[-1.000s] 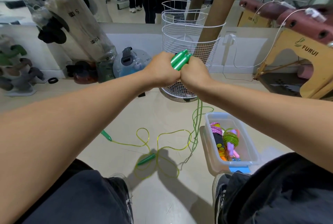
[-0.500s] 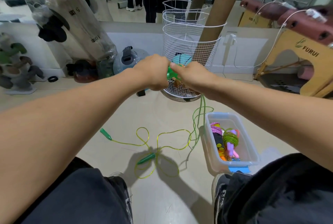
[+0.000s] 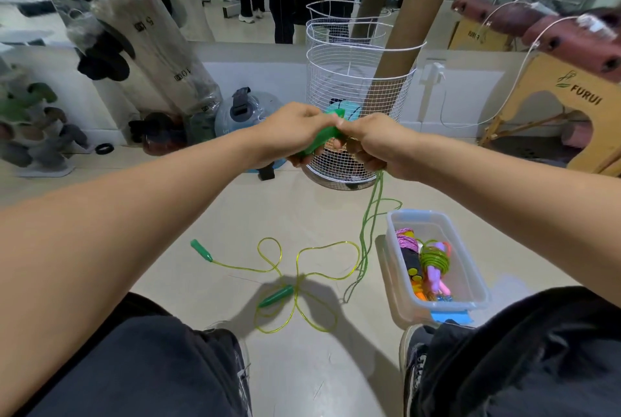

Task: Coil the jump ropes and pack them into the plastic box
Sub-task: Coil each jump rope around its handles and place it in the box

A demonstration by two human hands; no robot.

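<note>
Fingers of the left hand curl round the green handles while the right hand pinches the green cord dangling to the floor. Coiling looks barely begun; next comes winding loops round the handles. Both arms reach forward, above the plastic box beside a second green jump rope.

Our forearms are bare, with no sleeves showing. We wear dark trousers on both legs and dark sneakers with white soles and pale laces.
</note>
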